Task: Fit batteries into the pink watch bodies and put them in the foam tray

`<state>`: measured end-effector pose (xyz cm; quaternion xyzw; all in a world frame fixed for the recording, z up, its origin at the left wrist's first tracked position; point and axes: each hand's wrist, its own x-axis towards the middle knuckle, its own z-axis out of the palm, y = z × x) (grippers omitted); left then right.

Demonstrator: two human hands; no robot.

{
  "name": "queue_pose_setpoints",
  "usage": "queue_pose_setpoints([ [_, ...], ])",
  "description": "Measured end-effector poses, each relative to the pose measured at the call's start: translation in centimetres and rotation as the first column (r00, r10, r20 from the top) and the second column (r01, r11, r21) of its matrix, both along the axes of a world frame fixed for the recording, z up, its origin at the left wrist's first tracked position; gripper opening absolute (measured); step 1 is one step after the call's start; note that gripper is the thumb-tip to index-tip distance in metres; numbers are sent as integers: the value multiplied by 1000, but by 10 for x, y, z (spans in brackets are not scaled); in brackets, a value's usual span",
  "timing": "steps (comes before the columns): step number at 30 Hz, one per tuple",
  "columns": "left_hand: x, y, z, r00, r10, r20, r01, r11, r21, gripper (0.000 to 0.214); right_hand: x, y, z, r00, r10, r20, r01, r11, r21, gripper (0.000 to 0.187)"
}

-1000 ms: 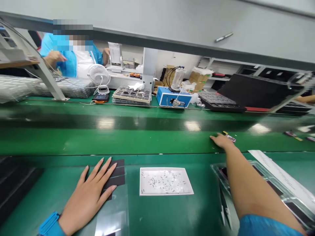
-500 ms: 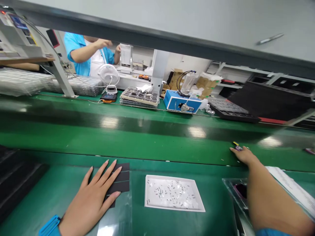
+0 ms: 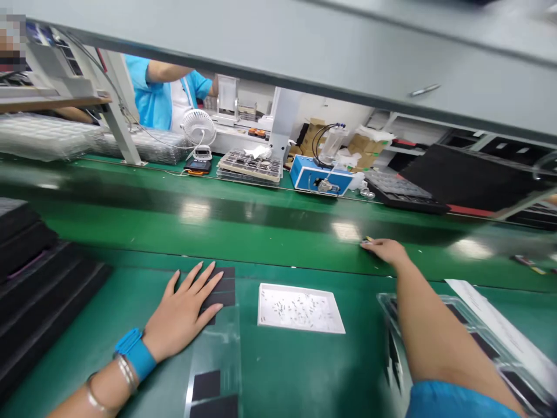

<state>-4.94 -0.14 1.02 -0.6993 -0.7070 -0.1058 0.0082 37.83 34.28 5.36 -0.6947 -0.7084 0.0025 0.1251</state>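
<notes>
My left hand (image 3: 180, 316) lies flat with its fingers spread, over black rectangular pieces (image 3: 224, 284) on a clear plastic sheet (image 3: 226, 334). Its wrist wears a blue band and metal bangles. Stretched out over the green belt (image 3: 261, 232), my right hand (image 3: 389, 251) pinches a small dark part with a yellow end (image 3: 366, 240), mostly covered by the fingers. Between the hands sits a shallow white tray (image 3: 301, 330) holding many tiny dark bits on a white surface. Below my right forearm is a clear plastic tray (image 3: 385, 302) with dark pieces in its pockets.
Black foam trays (image 3: 47, 313) are stacked at left. Another small part (image 3: 528, 264) lies on the belt at right. A paper strip (image 3: 491, 319) rests along the clear tray. Beyond the belt stand a white fan (image 3: 199, 126) and a blue box (image 3: 319, 177); a grey shelf (image 3: 261, 40) spans overhead.
My right hand has moved left and a little farther along the belt with the small part. My left hand stays flat on the black pieces. The view has shifted, showing more foam trays.
</notes>
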Motion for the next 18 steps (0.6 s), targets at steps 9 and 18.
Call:
queue_pose_setpoints([
  [9, 0, -3, 9, 972, 41, 231, -73, 989, 132, 63, -135, -133, 33, 809, 513, -289, -497, 858, 130, 29],
  [18, 32, -16, 48, 426, -17, 904, -1, 1000, 19, 63, -199, -318, 35, 227, 973, -42, -895, 225, 385, 25],
])
